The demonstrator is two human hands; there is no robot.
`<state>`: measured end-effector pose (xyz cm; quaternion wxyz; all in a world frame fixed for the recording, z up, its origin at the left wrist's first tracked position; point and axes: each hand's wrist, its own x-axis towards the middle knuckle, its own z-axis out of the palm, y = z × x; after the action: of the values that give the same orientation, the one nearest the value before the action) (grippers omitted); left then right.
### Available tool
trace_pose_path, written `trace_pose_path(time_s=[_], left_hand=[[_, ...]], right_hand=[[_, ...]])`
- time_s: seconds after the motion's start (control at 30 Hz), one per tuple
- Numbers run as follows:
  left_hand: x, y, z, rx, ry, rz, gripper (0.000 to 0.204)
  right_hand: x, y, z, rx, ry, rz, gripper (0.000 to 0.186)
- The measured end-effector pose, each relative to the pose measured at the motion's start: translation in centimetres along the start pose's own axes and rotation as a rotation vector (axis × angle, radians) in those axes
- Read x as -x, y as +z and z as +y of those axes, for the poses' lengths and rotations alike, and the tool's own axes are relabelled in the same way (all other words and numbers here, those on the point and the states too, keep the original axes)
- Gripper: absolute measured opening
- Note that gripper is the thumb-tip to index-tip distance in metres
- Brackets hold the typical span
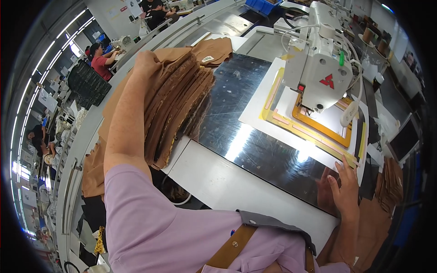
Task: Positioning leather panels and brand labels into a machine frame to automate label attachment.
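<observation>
My left hand (148,63) pinches the far end of the top brown fabric piece (136,98) on a tall, layered stack (175,113), my forearm stretched over the stack. More tan pieces (211,50) lie beyond it. My right hand (344,186) is open, fingertips on the near edge of a white template board (252,109) with yellow and pink strips. The board rests on a shiny metal plate (227,95), under the white sewing machine head (325,59), where an orange frame (321,125) surrounds a white inner area.
Blue bin (259,7) at the back; monitor (400,141) and more brown pieces (387,177) at right. Dark stack (86,82) beyond the left rail (75,170). A co-worker in red (101,63) and others sit at machines at back and far left. A white table edge (227,182) runs before me.
</observation>
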<state>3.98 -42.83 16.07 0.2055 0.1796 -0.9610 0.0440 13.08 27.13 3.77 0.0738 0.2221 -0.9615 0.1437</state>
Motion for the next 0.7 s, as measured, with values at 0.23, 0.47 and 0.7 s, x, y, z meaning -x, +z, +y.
trace_pose_path(time_s=[0.23,0.47,0.7], left_hand=[[2.5,-2.0,-0.6,1.65,-0.048,-0.007,0.019],[19.5,-5.4,22.9,1.932,0.47,-0.527,0.011],[26.4,-0.5,32.3,1.185,1.267,-0.671,0.036]], right_hand=[[-0.4,0.6,-4.5,-0.304,-0.161,-0.083,0.044],[-2.2,4.8,-6.1,-1.529,0.275,-0.387,0.058],[-4.0,3.8,1.7,-1.888,0.398,-0.077,0.087]])
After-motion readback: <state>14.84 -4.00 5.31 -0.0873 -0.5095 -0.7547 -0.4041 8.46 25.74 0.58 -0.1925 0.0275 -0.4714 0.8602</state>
